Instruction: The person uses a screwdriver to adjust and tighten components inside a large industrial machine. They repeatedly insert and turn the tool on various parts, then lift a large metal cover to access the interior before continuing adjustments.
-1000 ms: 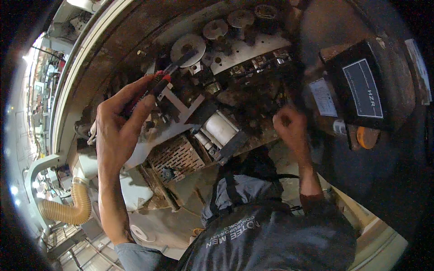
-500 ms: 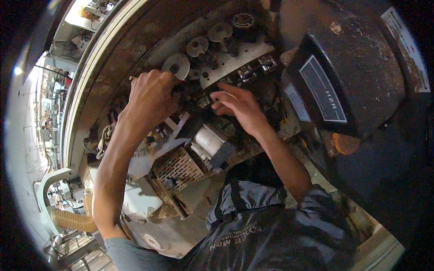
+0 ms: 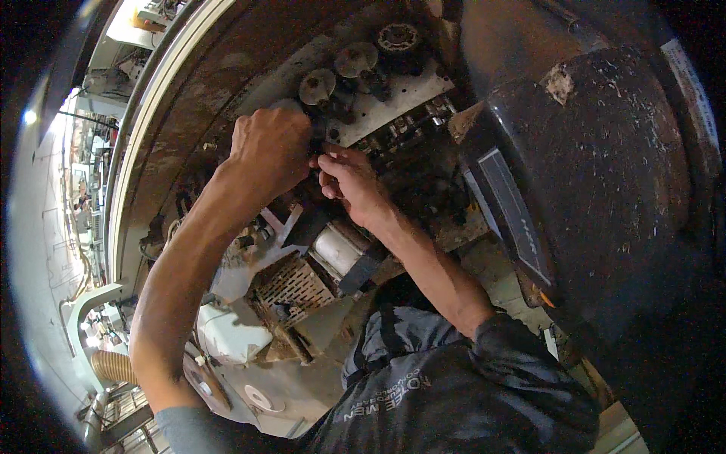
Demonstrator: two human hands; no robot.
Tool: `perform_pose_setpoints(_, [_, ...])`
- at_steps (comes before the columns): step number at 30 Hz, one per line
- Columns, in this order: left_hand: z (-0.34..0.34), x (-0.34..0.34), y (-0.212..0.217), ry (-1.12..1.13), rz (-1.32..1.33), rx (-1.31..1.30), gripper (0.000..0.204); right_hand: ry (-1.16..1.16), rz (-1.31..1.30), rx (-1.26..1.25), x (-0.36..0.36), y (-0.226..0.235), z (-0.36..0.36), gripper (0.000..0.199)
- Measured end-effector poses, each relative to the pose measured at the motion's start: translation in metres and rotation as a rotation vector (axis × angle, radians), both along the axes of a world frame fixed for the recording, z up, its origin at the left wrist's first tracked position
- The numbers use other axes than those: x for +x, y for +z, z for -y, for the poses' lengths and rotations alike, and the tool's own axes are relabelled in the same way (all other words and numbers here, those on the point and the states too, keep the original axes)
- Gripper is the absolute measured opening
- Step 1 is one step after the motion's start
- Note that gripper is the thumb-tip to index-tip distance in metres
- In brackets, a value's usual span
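Note:
Both of my hands are inside a grimy machine, close together beside a grey metal plate (image 3: 408, 98) that carries round parts. My left hand (image 3: 271, 147) is closed near a round disc (image 3: 285, 104) that it partly covers; anything in its grip is hidden. My right hand (image 3: 354, 184) is beside it, thumb and fingers curled together at a small dark spot between the hands. I cannot make out what they hold. Further along the plate are two metal discs, one nearer (image 3: 317, 87) and one farther (image 3: 356, 60), and a ribbed round knob (image 3: 398, 38).
A silver cylindrical motor (image 3: 336, 251) and a slotted metal guard (image 3: 295, 291) lie below my hands. A large dark machine cover (image 3: 590, 151) stands close on the right. The pale curved frame edge (image 3: 140, 113) runs along the left, with a ribbed tan hose (image 3: 113, 366) lower down.
My right hand has moved left to meet my left hand, and its fingers have curled in. My left hand has shifted slightly over the disc. The whole view has tilted a little.

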State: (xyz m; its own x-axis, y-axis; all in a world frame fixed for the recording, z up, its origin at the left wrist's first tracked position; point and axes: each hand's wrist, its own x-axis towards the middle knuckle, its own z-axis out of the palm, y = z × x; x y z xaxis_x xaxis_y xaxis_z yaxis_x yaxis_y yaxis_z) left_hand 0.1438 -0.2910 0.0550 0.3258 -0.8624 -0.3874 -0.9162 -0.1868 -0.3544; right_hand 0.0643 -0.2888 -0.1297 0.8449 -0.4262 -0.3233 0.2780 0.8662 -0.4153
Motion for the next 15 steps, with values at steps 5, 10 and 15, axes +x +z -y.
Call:
perform_pose_setpoints(5, [-0.006,0.007,-0.01,-0.032,-0.016,0.0,0.026,-0.069,0.051,-0.029,0.006,-0.006,-0.014,0.011])
perform_pose_setpoints(10, [-0.004,0.002,-0.005,-0.029,-0.04,0.007,0.022,-0.068,0.078,0.004,0.012,-0.003,-0.014,0.011])
perform_pose_setpoints(15, [-0.014,0.01,-0.013,-0.242,-0.034,-0.147,0.018,-0.042,0.102,-0.021,0.012,-0.009,-0.01,0.011])
